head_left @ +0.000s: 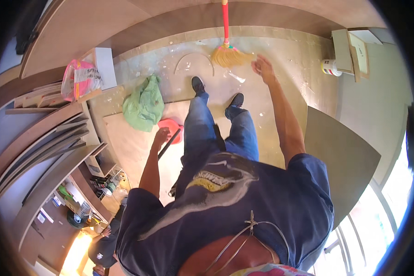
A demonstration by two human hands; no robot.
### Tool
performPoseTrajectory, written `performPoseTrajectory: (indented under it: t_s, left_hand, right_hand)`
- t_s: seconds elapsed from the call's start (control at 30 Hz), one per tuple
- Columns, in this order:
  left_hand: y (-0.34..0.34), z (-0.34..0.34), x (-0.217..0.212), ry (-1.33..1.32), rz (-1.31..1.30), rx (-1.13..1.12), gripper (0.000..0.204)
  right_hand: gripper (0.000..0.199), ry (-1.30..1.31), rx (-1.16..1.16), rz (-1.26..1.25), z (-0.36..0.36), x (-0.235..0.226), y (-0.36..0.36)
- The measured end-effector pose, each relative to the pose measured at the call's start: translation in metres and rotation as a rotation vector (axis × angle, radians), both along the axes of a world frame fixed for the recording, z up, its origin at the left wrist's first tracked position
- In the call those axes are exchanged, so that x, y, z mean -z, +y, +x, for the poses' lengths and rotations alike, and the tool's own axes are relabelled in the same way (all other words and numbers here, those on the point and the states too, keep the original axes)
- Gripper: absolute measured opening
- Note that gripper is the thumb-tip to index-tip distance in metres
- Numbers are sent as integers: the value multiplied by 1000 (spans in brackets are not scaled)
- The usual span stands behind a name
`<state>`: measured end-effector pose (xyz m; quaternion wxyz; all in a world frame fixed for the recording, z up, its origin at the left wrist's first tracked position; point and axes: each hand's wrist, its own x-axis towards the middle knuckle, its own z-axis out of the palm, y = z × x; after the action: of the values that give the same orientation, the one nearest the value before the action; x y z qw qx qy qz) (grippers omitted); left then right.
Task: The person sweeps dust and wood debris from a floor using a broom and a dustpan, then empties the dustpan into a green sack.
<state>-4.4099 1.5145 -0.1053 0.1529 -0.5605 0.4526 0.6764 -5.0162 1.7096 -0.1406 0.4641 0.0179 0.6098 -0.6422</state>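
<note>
My right hand (263,69) reaches forward with its fingers apart and nothing in them. Nearest to it is a broom (228,56) with straw bristles and a red handle, upright by the far wooden panel. My left hand (161,137) hangs at my left side, fingers loosely bent. Beside that hand, the black handle of a red dustpan (173,125) runs unbroken past the fingers, which do not visibly wrap it. Just beyond the dustpan lies a crumpled green plastic bag (144,103).
A thin curved strip (193,54) and pale scraps lie on the dusty floor. Stacked boards (46,142) and a pink-and-white bag (80,80) stand left. On the right are a large panel (338,158) and a white bucket (330,67). Another person (103,248) is at lower left.
</note>
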Motion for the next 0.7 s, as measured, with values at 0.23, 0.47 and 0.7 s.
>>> performPoseTrajectory:
  t_s: [0.23, 0.47, 0.7]
  left_hand:
    - [-94, -15, 162, 15, -135, 434, 24]
    - [-248, -215, 407, 40, -496, 472, 21]
    - [-364, -289, 615, -188, -1130, 514, 31]
  right_hand:
    - [43, -84, 107, -130, -50, 29, -239]
    - [40, 589, 121, 21, -23, 179, -264]
    - [38, 136, -273, 370, 122, 359, -213]
